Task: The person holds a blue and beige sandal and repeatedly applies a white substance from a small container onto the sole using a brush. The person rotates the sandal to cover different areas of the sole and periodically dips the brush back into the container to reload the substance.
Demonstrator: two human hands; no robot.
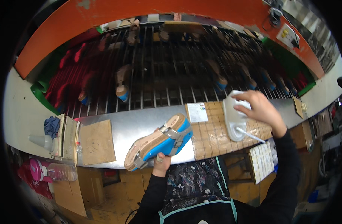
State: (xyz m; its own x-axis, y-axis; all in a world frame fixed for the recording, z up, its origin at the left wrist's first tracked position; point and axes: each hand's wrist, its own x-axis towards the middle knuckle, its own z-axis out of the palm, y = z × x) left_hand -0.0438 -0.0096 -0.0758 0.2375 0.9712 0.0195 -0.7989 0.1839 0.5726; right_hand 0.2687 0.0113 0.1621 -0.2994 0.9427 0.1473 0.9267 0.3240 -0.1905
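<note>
My left hand grips a sandal from below; it has a tan cork-like sole, grey straps and a blue last inside, and it lies tilted over the metal bench. My right hand rests on top of a white plastic bottle lying on the taped cardboard pad. A thin white nozzle or brush sticks out from the bottle's lower end toward the right.
Behind the bench runs a wire rack conveyor carrying several shoes on blue lasts. A brown board, a grey cone and a pink-capped water bottle sit at the left. A white label sheet hangs at the right.
</note>
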